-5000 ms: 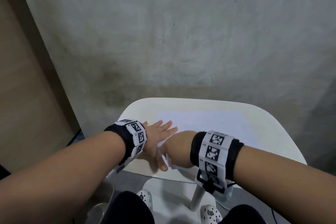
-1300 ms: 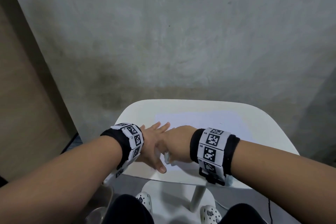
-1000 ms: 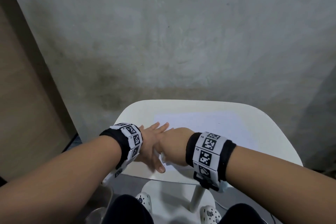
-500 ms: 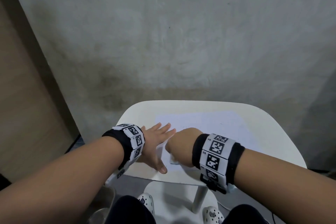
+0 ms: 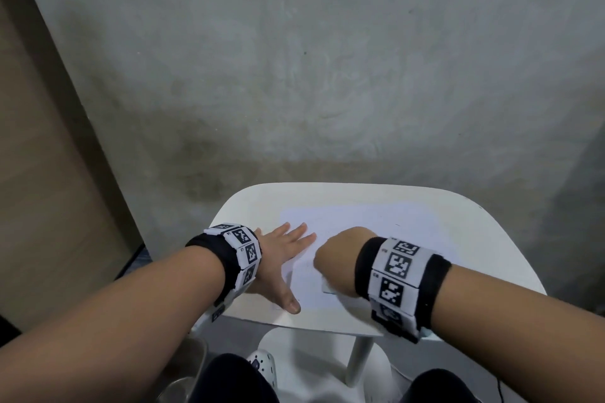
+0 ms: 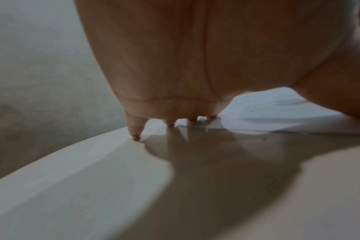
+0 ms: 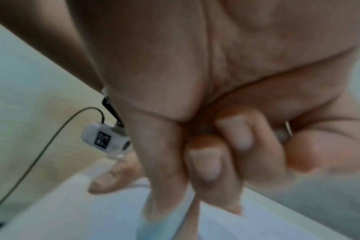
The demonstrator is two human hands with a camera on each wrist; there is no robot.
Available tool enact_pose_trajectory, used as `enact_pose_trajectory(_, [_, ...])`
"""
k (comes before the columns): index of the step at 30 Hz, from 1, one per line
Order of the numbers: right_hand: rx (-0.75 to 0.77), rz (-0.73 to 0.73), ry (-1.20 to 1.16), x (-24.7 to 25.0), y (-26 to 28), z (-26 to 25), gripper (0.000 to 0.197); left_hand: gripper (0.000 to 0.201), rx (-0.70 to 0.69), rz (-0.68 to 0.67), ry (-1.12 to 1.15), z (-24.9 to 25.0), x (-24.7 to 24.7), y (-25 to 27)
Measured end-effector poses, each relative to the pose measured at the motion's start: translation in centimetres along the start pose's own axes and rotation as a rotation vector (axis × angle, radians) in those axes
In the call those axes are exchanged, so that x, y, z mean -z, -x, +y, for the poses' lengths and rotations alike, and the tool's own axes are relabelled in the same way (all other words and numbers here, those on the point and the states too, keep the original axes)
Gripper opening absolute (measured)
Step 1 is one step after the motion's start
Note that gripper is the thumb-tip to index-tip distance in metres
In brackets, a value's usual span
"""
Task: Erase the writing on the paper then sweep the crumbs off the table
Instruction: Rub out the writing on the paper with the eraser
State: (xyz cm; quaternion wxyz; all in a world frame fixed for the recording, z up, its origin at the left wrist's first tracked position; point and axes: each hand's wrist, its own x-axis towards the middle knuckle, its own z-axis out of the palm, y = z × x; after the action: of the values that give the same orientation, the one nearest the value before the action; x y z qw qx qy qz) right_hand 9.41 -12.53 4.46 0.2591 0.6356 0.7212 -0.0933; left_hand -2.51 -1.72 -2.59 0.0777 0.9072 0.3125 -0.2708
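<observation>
A white sheet of paper (image 5: 366,222) lies on the small white table (image 5: 474,258). My left hand (image 5: 281,258) lies flat on the paper's left edge with its fingers spread; in the left wrist view its fingertips (image 6: 170,123) press down at the sheet's corner. My right hand (image 5: 337,258) is a fist on the near part of the paper. It pinches a pale eraser (image 7: 162,225) between thumb and fingers, tip down on the sheet. A white end of the eraser (image 5: 328,288) shows under the fist. Tiny dark crumbs (image 6: 247,101) speckle the paper.
A grey concrete wall (image 5: 327,75) rises right behind the table, and a wooden panel (image 5: 49,173) stands at the left. Below the table's near edge are a metal container (image 5: 186,370), a table leg (image 5: 357,360) and my white shoes (image 5: 262,366).
My right hand has slid to the right across the paper, away from my left hand, still holding the eraser. The left hand has stayed flat in place.
</observation>
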Motion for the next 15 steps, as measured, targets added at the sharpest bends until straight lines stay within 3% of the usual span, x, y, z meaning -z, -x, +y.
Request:
enact_pose_trajectory(2, [-0.08, 0.003, -0.063, -0.6, -0.7, 2.2, 0.013, 0.138, -0.01, -0.008, 0.009, -0.4, -0.1, -0.2])
enact_pose_trajectory(3, [-0.058, 0.001, -0.217, -0.8, -1.2, 2.9, 0.013, 0.139, -0.012, -0.01, 0.019, -0.7, -0.2, -0.5])
enact_pose_trajectory(4, [-0.025, -0.019, -0.463, -0.9, -1.3, 3.0, 0.015, 0.141, -0.015, -0.014, 0.025, -0.8, -0.1, -0.6])
enact_pose_trajectory(7, [0.051, -0.163, -1.545, -2.6, -2.1, 3.2, 0.014, 0.139, -0.022, 0.006, 0.035, -0.5, -0.1, -0.6])
enact_pose_trajectory(9, [0.107, -0.286, -1.695, -4.1, -2.4, 1.9, 0.013, 0.137, -0.011, 0.015, 0.015, -0.2, -0.2, -0.5])
enact_pose_trajectory(11, [0.093, -0.158, -1.69, -4.9, -3.4, 1.6, 0.009, 0.134, -0.015, 0.025, 0.015, -0.2, -0.1, -0.4])
enact_pose_trajectory(14, [-0.099, 0.24, -1.806, -4.1, -4.0, 3.4, 0.014, 0.137, -0.027, 0.031, 0.048, -0.6, -0.2, -0.5])
enact_pose_trajectory(15, [-0.115, 0.259, -1.874, -4.0, -4.0, 3.7, 0.013, 0.138, -0.023, 0.031, 0.052, -0.7, -0.2, -0.6])
